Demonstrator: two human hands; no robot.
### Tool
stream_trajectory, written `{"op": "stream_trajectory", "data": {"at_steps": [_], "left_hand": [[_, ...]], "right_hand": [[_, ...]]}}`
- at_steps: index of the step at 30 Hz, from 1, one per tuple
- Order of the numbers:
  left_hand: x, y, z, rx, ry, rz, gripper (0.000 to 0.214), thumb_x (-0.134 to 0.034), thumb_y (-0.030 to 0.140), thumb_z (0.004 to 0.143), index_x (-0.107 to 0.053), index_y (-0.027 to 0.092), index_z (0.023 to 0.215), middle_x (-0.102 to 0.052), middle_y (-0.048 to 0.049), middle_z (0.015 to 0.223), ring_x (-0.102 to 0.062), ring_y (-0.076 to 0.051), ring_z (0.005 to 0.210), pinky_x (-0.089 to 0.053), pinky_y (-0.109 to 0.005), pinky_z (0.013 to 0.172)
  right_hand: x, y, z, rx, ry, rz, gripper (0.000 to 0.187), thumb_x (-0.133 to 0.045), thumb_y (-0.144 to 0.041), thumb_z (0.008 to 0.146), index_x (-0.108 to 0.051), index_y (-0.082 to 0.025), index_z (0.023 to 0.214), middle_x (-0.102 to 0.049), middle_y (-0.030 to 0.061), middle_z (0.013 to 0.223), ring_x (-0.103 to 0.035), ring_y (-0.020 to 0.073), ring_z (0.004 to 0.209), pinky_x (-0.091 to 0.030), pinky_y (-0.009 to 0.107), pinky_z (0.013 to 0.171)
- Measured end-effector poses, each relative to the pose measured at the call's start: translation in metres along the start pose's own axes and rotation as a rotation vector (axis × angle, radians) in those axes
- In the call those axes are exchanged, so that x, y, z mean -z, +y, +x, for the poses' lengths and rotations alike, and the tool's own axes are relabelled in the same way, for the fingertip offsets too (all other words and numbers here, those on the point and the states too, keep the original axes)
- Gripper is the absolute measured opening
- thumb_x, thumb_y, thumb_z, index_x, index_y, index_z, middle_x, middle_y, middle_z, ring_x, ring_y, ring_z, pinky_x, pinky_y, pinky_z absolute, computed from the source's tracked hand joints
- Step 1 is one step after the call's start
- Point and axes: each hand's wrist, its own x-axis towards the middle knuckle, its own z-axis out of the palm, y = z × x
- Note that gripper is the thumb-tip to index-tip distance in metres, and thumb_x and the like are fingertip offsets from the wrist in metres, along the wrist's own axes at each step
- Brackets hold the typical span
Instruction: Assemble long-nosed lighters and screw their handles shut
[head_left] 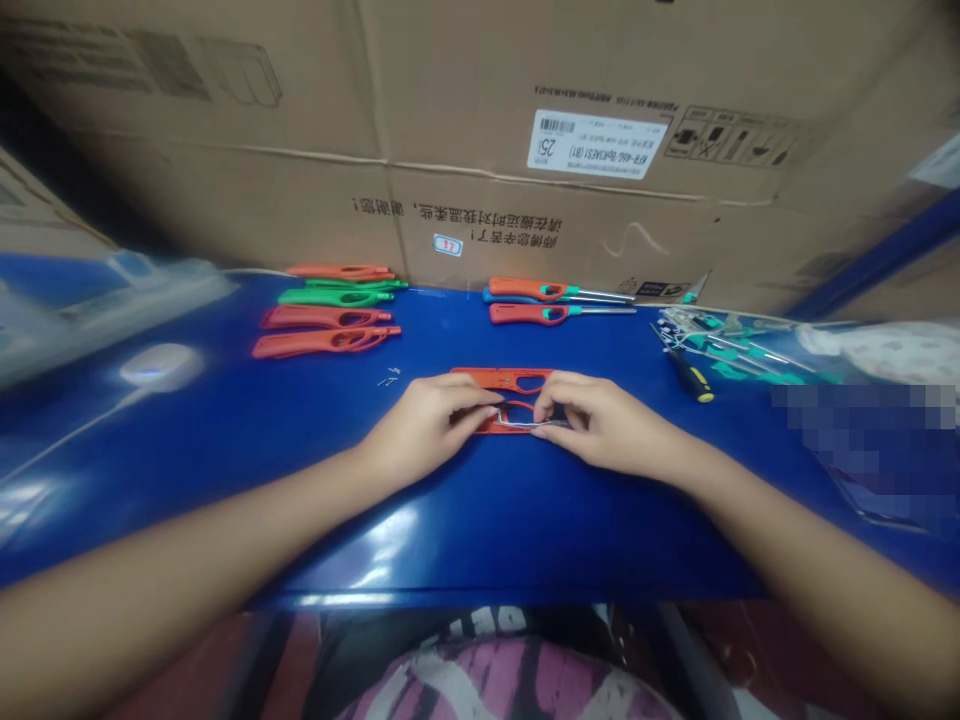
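Pinched fingers of my left hand are at the left part of an orange lighter shell half lying on the table. A small dark part shows at those fingertips, and I cannot make out its kind. A thin pale wire runs across the shell from there to my right hand, whose thumb and fingers are closed on its other end. Just behind lies a second orange shell half with a trigger opening. My fingers hide both ends of the nearer shell.
Several red, orange and green shells lie at back left, near small screws. Lighters with metal tubes lie at back centre. At right are green-and-metal lighter parts and a screwdriver. A cardboard box stands behind the blue table.
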Motion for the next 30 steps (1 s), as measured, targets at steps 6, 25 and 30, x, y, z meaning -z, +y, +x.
{"op": "stream_trajectory", "data": {"at_steps": [6, 25, 30], "left_hand": [[-0.002, -0.001, 0.001, 0.025, 0.023, -0.022, 0.016, -0.064, 0.017, 0.092, -0.076, 0.016, 0.103, -0.076, -0.0062, 0.092, -0.071, -0.016, 0.08, -0.056, -0.027, 0.076], [0.0, 0.003, 0.001, 0.059, 0.011, -0.046, 0.015, -0.067, 0.015, 0.09, -0.078, 0.017, 0.1, -0.07, -0.0042, 0.088, -0.066, -0.014, 0.076, -0.054, -0.025, 0.071], [-0.001, 0.005, 0.001, 0.118, 0.022, -0.042, 0.013, -0.07, 0.018, 0.088, -0.079, 0.019, 0.098, -0.07, -0.0028, 0.083, -0.065, -0.013, 0.069, -0.052, -0.024, 0.064]], "right_hand": [[-0.003, 0.002, -0.001, -0.024, 0.003, -0.026, 0.005, -0.066, -0.023, 0.088, -0.066, -0.018, 0.088, -0.057, -0.0009, 0.075, -0.047, 0.0116, 0.064, -0.037, 0.024, 0.064], [0.001, 0.012, -0.002, 0.147, 0.029, 0.069, 0.01, -0.061, -0.025, 0.093, -0.065, -0.017, 0.088, -0.066, 0.0028, 0.085, -0.05, 0.0095, 0.062, -0.041, 0.022, 0.059], [0.002, 0.013, -0.002, 0.112, -0.014, 0.076, 0.01, -0.067, -0.024, 0.088, -0.061, -0.018, 0.085, -0.058, -0.0017, 0.075, -0.046, 0.0086, 0.058, -0.039, 0.022, 0.057]]}}
